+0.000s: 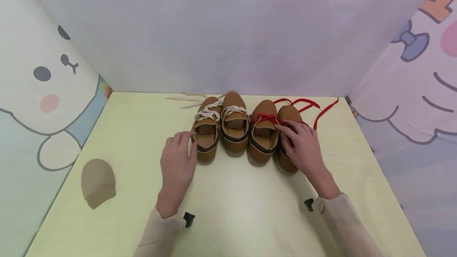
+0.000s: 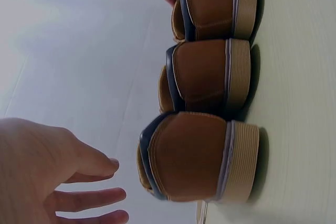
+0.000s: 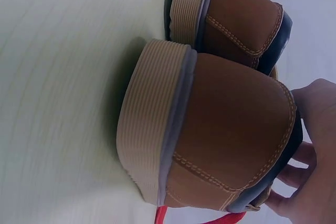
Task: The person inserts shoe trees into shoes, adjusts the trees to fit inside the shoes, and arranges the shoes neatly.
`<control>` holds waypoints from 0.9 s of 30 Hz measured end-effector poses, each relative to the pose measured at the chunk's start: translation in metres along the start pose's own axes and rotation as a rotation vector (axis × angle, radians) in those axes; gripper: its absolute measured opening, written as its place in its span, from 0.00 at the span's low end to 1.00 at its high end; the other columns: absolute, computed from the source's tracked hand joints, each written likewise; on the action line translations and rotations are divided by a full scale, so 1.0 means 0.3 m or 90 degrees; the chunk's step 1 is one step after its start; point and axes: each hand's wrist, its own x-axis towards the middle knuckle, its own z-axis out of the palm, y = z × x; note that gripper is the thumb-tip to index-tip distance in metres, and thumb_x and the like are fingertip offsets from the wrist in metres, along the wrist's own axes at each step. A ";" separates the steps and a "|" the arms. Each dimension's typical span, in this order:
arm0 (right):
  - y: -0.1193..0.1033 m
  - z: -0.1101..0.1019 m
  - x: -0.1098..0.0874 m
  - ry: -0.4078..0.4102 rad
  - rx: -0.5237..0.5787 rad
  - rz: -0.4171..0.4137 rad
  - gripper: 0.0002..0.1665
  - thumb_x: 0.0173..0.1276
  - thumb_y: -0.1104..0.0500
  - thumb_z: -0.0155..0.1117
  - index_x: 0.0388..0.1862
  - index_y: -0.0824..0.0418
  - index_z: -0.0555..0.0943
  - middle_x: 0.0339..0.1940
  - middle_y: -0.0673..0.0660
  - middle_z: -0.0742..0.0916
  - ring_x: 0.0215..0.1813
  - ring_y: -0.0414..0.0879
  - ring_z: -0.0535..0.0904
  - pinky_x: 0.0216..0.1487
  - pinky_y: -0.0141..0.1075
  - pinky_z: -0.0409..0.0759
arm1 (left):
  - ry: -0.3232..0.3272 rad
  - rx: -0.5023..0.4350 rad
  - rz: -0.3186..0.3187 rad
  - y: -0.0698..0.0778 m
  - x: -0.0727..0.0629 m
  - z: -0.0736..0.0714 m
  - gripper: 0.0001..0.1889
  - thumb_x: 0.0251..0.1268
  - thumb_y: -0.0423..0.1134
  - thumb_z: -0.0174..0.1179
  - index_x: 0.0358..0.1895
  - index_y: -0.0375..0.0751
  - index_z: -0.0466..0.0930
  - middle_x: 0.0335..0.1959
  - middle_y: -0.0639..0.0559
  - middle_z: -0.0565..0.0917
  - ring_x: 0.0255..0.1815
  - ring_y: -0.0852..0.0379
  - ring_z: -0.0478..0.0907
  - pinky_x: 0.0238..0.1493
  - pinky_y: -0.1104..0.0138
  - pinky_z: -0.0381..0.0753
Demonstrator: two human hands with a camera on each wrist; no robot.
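Observation:
Two pairs of brown shoes stand side by side, toes toward the back wall. The outer left shoe and its neighbour have whitish laces. The other pair, an inner shoe and the outer right shoe, has red laces trailing to the right. My left hand hovers by the collar of the outer left shoe, fingers loosely bent and holding nothing. Over the outer right shoe is my right hand, its fingers relaxed around the shoe's opening and partly hidden behind the collar in the right wrist view.
A beige rounded object lies on the left of the pale yellow table. Whitish lace ends spread near the back edge. A plain back wall and cartoon-printed side walls enclose the table.

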 end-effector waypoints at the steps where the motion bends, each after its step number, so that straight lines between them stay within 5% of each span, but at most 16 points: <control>1: 0.002 -0.001 -0.001 0.003 0.002 -0.002 0.20 0.71 0.64 0.68 0.60 0.51 0.87 0.63 0.62 0.86 0.62 0.63 0.79 0.59 0.61 0.71 | -0.003 0.003 -0.007 -0.010 -0.003 -0.006 0.14 0.67 0.34 0.69 0.54 0.39 0.85 0.53 0.40 0.87 0.50 0.36 0.83 0.46 0.48 0.84; 8: 0.009 -0.004 -0.009 0.009 0.012 -0.002 0.23 0.70 0.67 0.67 0.61 0.52 0.86 0.62 0.61 0.86 0.61 0.63 0.80 0.57 0.61 0.73 | -0.019 0.024 -0.061 -0.082 -0.022 -0.033 0.14 0.70 0.33 0.67 0.56 0.38 0.83 0.55 0.37 0.86 0.53 0.33 0.81 0.50 0.44 0.81; 27: 0.038 -0.026 -0.024 -0.008 -0.015 0.035 0.20 0.70 0.67 0.68 0.60 0.58 0.86 0.58 0.62 0.88 0.63 0.63 0.77 0.60 0.61 0.70 | 0.034 0.073 -0.122 -0.217 -0.093 -0.147 0.15 0.68 0.29 0.63 0.57 0.34 0.82 0.55 0.32 0.84 0.56 0.25 0.76 0.49 0.34 0.74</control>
